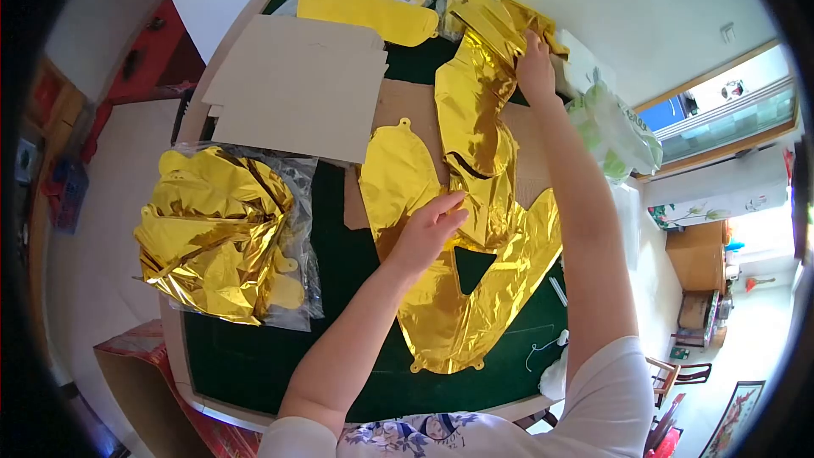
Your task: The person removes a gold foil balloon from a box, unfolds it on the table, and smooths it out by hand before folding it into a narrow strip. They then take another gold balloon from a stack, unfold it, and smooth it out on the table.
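Observation:
A flat gold foil balloon (441, 322), shaped like a letter with a triangular hole and small tabs, lies on the table in front of me. Over its upper part hangs a second gold foil balloon (475, 102), creased and curved. My left hand (428, 233) rests above the lower balloon, thumb and forefinger apart, with nothing seen in it. At the far end, my right hand (536, 68) has its fingers closed at the edge of folded gold foil (492, 21); the fingertips are partly hidden by it.
A stack of folded gold foil balloons (216, 233) lies on clear plastic at left. Beyond it is a grey-beige cardboard sheet (297, 85), with a yellow foil piece (365, 0) behind. A plastic bag (610, 127) stands at right. White string (543, 346) lies near the right edge.

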`<action>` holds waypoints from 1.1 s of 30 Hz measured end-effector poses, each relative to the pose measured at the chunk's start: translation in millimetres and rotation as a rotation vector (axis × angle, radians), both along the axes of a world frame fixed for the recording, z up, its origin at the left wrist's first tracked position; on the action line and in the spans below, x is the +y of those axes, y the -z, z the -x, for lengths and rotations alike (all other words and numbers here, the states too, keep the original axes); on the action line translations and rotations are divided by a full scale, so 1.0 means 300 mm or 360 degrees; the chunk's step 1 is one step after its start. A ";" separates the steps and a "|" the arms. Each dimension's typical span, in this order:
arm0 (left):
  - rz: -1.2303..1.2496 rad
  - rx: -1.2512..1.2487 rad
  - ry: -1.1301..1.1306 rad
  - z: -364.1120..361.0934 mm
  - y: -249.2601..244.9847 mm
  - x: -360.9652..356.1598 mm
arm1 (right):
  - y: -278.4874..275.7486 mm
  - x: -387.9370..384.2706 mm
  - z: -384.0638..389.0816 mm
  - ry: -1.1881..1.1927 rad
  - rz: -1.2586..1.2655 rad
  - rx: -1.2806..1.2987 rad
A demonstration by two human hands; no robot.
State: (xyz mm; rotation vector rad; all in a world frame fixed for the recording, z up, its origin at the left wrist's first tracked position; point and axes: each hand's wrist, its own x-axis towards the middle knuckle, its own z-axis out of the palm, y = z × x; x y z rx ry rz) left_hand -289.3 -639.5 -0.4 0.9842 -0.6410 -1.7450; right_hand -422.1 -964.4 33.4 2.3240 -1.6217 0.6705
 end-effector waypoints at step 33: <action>0.0241 0.0010 -0.0004 -0.071 -0.131 0.417 | -0.152 1.346 0.342 0.0103 -0.1550 -0.1830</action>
